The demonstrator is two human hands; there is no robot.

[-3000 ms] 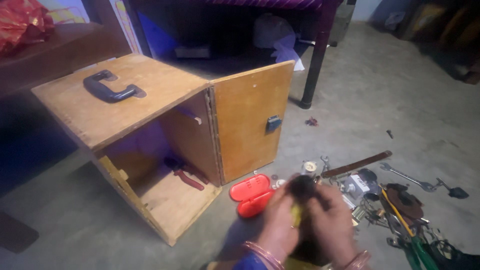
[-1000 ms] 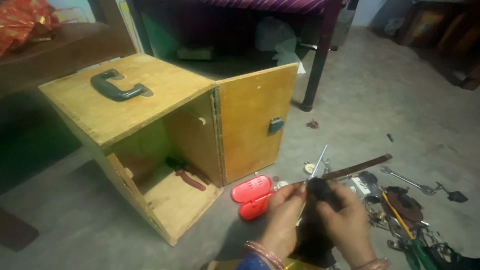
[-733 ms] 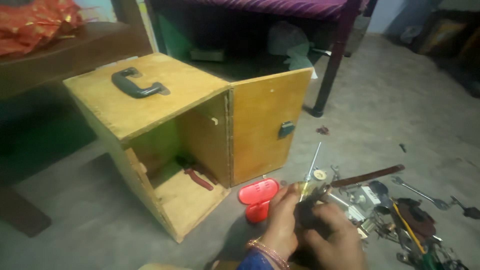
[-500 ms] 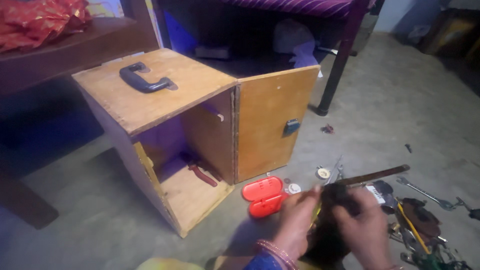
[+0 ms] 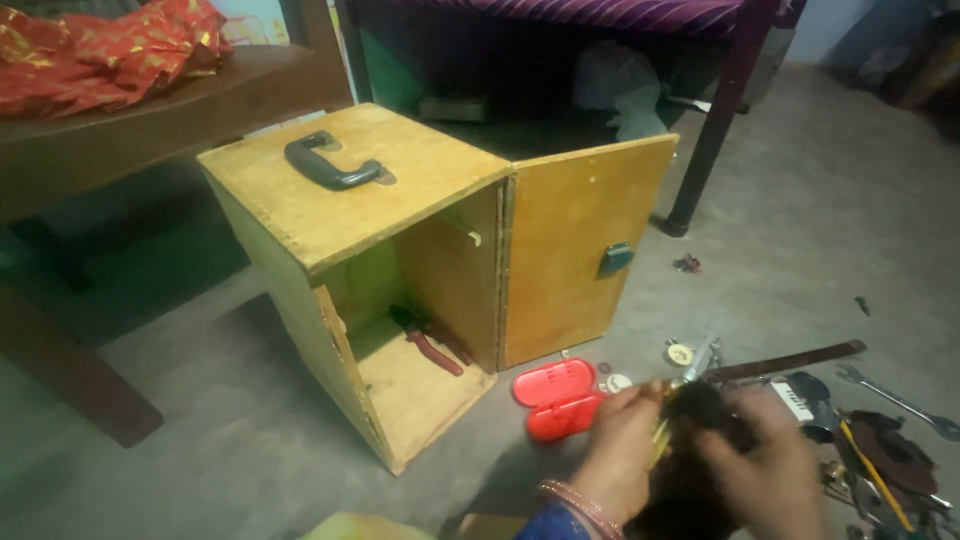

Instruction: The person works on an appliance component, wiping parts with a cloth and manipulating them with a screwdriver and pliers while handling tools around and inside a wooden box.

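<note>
On the floor just right of the box, I have both hands on a dark bundle [image 5: 700,420] with thin yellow sticks poking out of it. My left hand [image 5: 620,455] grips its near side and my right hand [image 5: 770,470] closes over the top, blurred. I judge I am gathering the bundle up; the next move calls for a firm two-handed hold. A red case [image 5: 553,398] lies just left. The wooden box [image 5: 400,250] stands open, pliers [image 5: 432,345] inside. Loose tools [image 5: 880,440] lie to the right.
</note>
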